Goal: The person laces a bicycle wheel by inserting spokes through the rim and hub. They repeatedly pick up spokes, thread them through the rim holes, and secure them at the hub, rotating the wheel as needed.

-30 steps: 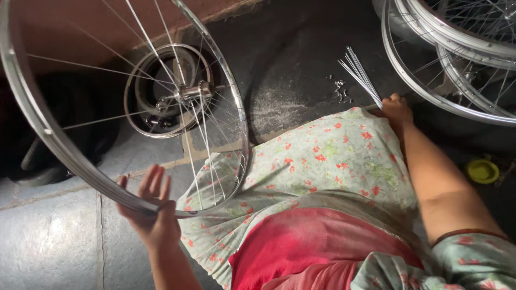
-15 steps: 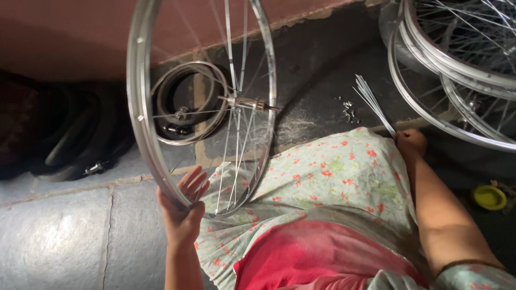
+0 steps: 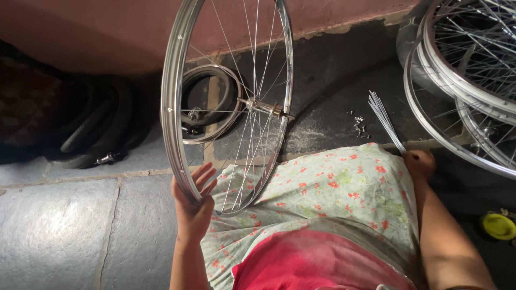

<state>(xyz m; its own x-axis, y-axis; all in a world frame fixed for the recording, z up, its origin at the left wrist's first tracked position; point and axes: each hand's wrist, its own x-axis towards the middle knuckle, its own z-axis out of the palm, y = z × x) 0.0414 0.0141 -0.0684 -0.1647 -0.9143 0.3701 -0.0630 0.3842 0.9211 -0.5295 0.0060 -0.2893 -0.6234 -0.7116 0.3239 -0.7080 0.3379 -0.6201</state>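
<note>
A silver spoked bicycle wheel (image 3: 173,107) stands upright on edge in front of my knees, seen almost edge-on, its hub (image 3: 262,107) in the middle. My left hand (image 3: 192,207) grips the lower rim from underneath, fingers spread along it. My right hand (image 3: 419,162) rests on the floral cloth (image 3: 333,188) over my lap and holds the end of a bundle of loose steel spokes (image 3: 385,119) that fans out over the dark floor.
A stack of spoked wheels (image 3: 467,75) lies at the right. A smaller rim (image 3: 207,104) lies behind the held wheel, black tyres (image 3: 91,134) at the left. Small nipples (image 3: 359,124) are scattered near the spokes. A yellow lid (image 3: 499,225) sits at the right edge.
The wheel has swung from tilted and broad-faced at the left to nearly edge-on and upright nearer the middle. My left hand shifted right with the rim. My right hand stayed on the spokes.
</note>
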